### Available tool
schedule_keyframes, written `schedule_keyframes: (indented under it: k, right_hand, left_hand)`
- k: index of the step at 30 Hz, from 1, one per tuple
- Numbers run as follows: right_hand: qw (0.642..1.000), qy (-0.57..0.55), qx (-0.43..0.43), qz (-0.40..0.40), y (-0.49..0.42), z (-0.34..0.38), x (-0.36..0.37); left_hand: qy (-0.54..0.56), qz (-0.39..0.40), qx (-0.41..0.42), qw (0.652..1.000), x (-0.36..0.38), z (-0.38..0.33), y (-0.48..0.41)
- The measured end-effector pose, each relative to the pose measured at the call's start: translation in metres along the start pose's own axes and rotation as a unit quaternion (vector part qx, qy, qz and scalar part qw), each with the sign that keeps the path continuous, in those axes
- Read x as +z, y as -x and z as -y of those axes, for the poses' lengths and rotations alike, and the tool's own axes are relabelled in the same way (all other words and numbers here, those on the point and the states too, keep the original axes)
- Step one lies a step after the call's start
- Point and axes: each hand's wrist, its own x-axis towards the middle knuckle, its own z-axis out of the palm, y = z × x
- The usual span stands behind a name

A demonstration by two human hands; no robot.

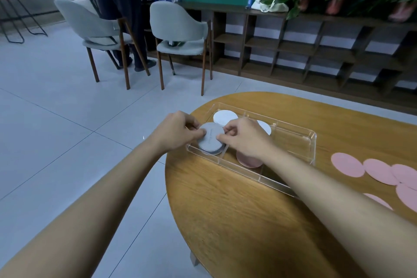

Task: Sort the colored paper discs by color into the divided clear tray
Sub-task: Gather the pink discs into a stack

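step: looks like a grey disc (211,140) is getting squared up on the grey pile, near-left slot of the tray (312,140)
left hand (178,131): fingers curled, pinching the disc's left edge
right hand (246,137): same deal, pinching the right edge
in the tray: white discs (224,117) far side, pink pile (247,161) near middle
next: I'd guess let go, then reach right for the loose pink discs (379,171) on the table (225,210)
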Motion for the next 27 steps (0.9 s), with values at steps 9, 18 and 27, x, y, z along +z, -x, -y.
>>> schedule_keyframes:
  k: [9, 18, 27]
  right_hand:
    - [0.995, 0.082, -0.032, -0.048, 0.002, -0.006, 0.005]
    - [0.993, 0.006, -0.091, -0.076, 0.054, -0.026, -0.04]
    - [0.992, -0.021, -0.066, -0.107, 0.145, -0.087, -0.113]
  left_hand:
    - [-0.035, -0.079, 0.01, 0.996, 0.013, 0.003, 0.006]
    - [-0.038, -0.035, 0.1, 0.994, 0.012, -0.045, 0.028]
    - [-0.023, 0.023, 0.169, 0.985, 0.052, -0.149, 0.039]
